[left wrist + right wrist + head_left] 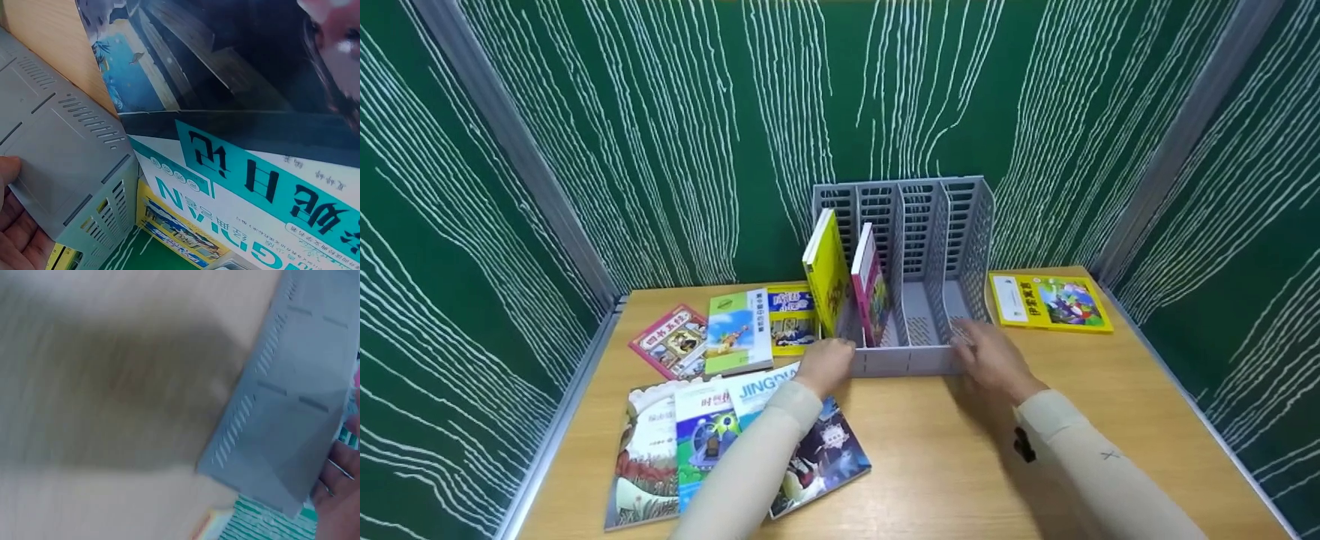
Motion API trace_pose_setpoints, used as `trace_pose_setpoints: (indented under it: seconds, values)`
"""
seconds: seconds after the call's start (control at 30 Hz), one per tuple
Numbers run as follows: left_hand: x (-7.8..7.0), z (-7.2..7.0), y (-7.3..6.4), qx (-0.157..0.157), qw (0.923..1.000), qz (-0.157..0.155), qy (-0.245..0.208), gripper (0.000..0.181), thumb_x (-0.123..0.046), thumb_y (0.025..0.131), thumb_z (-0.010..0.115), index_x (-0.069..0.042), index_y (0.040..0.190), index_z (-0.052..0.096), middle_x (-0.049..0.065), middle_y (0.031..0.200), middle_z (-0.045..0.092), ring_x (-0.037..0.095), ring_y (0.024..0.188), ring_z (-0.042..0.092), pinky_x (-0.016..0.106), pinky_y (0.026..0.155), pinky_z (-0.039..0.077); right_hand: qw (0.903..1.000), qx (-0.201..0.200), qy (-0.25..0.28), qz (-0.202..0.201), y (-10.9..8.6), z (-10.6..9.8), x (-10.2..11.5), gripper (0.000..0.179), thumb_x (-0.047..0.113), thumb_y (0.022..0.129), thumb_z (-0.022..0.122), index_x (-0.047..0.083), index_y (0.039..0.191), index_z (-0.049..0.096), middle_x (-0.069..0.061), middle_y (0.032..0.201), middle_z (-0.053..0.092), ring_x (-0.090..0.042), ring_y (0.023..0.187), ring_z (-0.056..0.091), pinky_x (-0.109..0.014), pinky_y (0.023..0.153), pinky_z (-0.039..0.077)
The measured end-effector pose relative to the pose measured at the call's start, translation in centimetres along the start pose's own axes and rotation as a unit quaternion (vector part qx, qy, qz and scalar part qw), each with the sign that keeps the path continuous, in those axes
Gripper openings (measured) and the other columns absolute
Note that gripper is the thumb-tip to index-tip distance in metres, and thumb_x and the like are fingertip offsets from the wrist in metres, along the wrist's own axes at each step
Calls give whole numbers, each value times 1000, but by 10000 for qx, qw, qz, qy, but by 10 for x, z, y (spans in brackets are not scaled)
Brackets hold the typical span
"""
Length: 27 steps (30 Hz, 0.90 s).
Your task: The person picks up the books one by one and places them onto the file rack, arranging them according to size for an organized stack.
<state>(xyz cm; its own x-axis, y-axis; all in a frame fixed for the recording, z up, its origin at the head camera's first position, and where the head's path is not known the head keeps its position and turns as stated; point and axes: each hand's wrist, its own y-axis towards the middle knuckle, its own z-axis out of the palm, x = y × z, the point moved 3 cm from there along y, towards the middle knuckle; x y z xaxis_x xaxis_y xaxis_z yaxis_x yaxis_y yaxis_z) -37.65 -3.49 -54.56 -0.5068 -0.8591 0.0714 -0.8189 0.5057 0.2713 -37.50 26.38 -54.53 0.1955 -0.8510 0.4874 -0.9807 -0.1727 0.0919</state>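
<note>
A grey plastic book rack (911,364) with several upright slots stands on the table. At its front left corner my left hand (826,365) grips the low front wall; in the left wrist view the thumb (9,169) lies on that wall's outer face. My right hand (994,361) holds the front right corner, its fingers curled over the edge in the right wrist view. A yellow book (829,281) stands in the leftmost slot, leaning outward. Beside it a thinner pink book (871,296) is upright in the second slot. The slots to the right hold no books.
Left of the rack lie a pink-edged book (675,341), a green-and-white book (739,330) and a yellow-and-blue book (791,319). Nearer, several larger books overlap, including a dark-covered one (832,450) under my left forearm. A yellow book (1054,302) lies at right.
</note>
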Motion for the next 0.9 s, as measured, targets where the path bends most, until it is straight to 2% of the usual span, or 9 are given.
trace_pose_setpoints:
  seconds: [0.13, 0.27, 0.43, 0.5, 0.6, 0.77, 0.9]
  values:
    - [2, 2, 1, -64, 9998, -39, -209, 17, -3, 99, 65, -8, 92, 80, 8, 88, 81, 27, 77, 77, 40, 68, 66, 9995, -299, -15, 67, 5, -24, -20, 53, 27, 115, 48, -5, 158, 46, -34, 161, 47, -55, 150, 43, -71, 127, 32]
    - [3, 2, -1, -134, 9994, 56, -302, 16, -3, 98, 65, -8, 91, 79, 8, 86, 80, 27, 75, 76, 39, 68, 65, 9990, -149, -275, 327, 10, -43, -42, 56, 29, 116, 45, -7, 159, 44, -37, 163, 41, -58, 152, 38, -73, 127, 28]
    - [4, 2, -4, -498, 9986, 133, -82, 15, -5, 96, 67, -9, 85, 77, 5, 80, 78, 24, 70, 75, 38, 62, 63, 9970, 16, -543, 557, 20, -56, -66, 59, 30, 114, 46, -10, 157, 43, -40, 161, 41, -61, 149, 40, -74, 125, 31]
    - [4, 1, -5, -617, 9980, 132, -18, 15, -6, 95, 68, -10, 84, 77, 4, 79, 78, 24, 68, 75, 38, 60, 63, 9958, 153, -608, 668, 27, -58, -74, 61, 31, 114, 46, -11, 158, 42, -41, 162, 40, -61, 149, 39, -74, 125, 30]
    - [5, 1, -5, -624, 9980, 121, -25, 15, -6, 96, 68, -10, 84, 77, 3, 78, 78, 23, 67, 74, 38, 59, 62, 9916, 482, -620, 1024, 37, -56, -86, 64, 33, 115, 46, -10, 161, 37, -39, 165, 37, -60, 152, 37, -74, 126, 28]
    - [6, 2, -5, -388, 9991, 103, -115, 15, -8, 98, 67, -10, 87, 77, 4, 80, 79, 23, 68, 74, 37, 60, 62, 9836, 952, -616, 1403, 51, -46, -100, 65, 31, 115, 46, -9, 164, 31, -40, 165, 37, -62, 151, 38, -76, 125, 28]
    - [6, 1, -3, -294, 9994, 86, -160, 16, -6, 99, 66, -10, 88, 78, 4, 82, 79, 23, 69, 75, 36, 62, 63, 9796, 1218, -693, 1440, 56, -38, -107, 65, 30, 116, 42, -9, 166, 27, -41, 166, 32, -63, 152, 34, -76, 125, 26]
